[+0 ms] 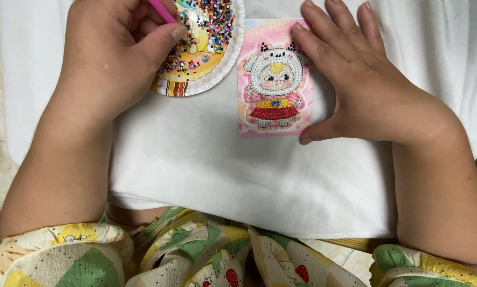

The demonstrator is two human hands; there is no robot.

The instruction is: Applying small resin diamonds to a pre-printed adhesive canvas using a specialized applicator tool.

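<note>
Patterned sleeves (196, 255) nearest us; our left hand (108, 50) pinches a pink pen (161, 9) over the bead plate (225, 58), right hand (358, 79) flat, steadying the card (274, 79): picking step, next needs one bead.

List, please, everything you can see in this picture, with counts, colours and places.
diamond-art card: one, pink with a beaded cartoon figure, centre of the cloth
paper plate: one, white rim, colourful print, top centre, left of the card
beads: many, mixed colours, scattered on the plate
pen tool: one, pink, over the plate
cloth: one, white, covering the work surface
patterned garment: green, yellow and white, bottom edge
left hand: holds the pen tool
right hand: flat, on the card's right edge
</note>
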